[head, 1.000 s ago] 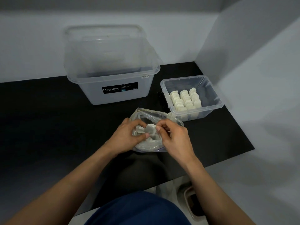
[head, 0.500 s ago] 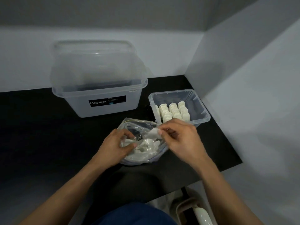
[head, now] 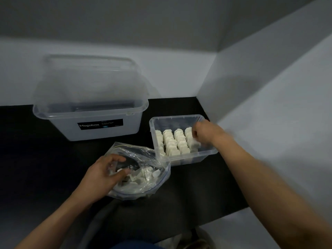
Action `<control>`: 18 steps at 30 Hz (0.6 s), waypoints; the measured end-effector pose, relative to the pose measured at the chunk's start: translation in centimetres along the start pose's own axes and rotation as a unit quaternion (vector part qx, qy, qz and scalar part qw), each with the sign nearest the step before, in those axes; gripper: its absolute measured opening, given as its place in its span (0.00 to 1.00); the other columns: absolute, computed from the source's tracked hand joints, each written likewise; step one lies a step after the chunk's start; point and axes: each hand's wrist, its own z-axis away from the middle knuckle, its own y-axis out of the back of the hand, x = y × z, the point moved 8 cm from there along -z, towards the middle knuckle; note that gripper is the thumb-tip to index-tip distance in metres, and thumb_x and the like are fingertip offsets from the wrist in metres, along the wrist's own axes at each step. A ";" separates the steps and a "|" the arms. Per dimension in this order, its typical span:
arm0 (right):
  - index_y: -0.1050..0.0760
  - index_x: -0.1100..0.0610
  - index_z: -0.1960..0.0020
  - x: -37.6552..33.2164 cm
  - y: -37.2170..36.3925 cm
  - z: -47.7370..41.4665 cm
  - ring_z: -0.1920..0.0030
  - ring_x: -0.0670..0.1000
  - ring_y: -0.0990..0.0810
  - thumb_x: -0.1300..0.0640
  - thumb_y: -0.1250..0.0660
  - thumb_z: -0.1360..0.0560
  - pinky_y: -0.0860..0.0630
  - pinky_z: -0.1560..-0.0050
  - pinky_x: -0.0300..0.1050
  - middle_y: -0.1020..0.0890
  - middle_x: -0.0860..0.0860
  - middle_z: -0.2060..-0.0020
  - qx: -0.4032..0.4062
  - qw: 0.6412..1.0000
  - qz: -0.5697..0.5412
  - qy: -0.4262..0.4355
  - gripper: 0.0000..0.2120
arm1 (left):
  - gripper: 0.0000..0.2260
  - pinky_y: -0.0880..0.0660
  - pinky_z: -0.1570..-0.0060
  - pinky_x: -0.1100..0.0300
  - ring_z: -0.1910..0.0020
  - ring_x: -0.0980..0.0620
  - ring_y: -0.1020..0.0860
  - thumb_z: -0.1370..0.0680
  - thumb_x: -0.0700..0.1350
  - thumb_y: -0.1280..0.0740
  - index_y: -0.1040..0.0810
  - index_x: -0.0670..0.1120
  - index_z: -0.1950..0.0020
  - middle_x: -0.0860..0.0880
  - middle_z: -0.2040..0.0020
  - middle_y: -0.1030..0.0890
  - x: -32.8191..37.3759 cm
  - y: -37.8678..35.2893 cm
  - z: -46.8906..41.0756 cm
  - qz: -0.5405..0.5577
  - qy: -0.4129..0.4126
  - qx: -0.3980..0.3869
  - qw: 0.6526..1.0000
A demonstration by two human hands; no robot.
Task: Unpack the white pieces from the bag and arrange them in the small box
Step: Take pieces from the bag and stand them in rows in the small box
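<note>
While your hands work apart, large box: it stands on the desk beyond your left hand. Its black label reads "Megabox"; the finer print beside that is too small to read.
left hand: your thumb and curled fingers pinch the near rim of the bag, holding its mouth wide.
bag: clear plastic, just right of your left hand. Its far edge lies against the near corner of the small box, and no writing shows on it.
white pieces: a loose heap lies in the bag at your left fingertips, so the unpacking looks unfinished.
small box: clear, under your right hand. Its upright rows are packed on the side toward your left hand.
right hand: it dips into the small box at the nearest row and is blurred, so you cannot tell whether it grips a piece.
risk, rows: standing on edge, they would likely topple in a chain if your right knuckles brush them as you lift out.
risk, bag: slacken your left pinch and the mouth probably collapses, tipping white pieces onto the desk.
</note>
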 end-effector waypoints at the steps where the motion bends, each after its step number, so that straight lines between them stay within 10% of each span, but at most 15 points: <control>1: 0.20 0.55 0.46 -0.4 -0.9 -0.5 0.51 0.55 0.18 0.63 0.34 0.22 0.22 0.54 0.47 0.17 0.54 0.48 -0.021 0.999 0.028 0.015 0.07 | 0.14 0.30 0.54 0.68 0.49 0.61 0.23 0.30 0.51 0.21 0.20 0.60 0.47 0.55 0.46 0.22 0.0 0.1 0.0 -0.001 0.001 0.002 1.000; 7: 0.24 0.61 0.39 -0.5 -4.0 -2.4 0.49 0.55 0.18 0.67 0.35 0.23 0.22 0.54 0.46 0.19 0.56 0.48 -0.083 0.994 0.063 0.028 0.13 | 0.15 0.30 0.54 0.68 0.49 0.60 0.22 0.31 0.54 0.21 0.20 0.61 0.47 0.57 0.48 0.22 -0.4 0.3 0.0 -0.008 0.015 0.005 1.000; 18: 0.20 0.58 0.38 -2.4 1.8 1.3 0.48 0.57 0.17 0.62 0.34 0.20 0.23 0.55 0.47 0.16 0.56 0.47 0.090 0.996 -0.009 0.007 0.12 | 0.26 0.32 0.52 0.74 0.47 0.60 0.24 0.31 0.39 0.22 0.25 0.63 0.42 0.59 0.46 0.26 -0.5 0.4 -0.1 -0.064 -0.012 -0.015 0.998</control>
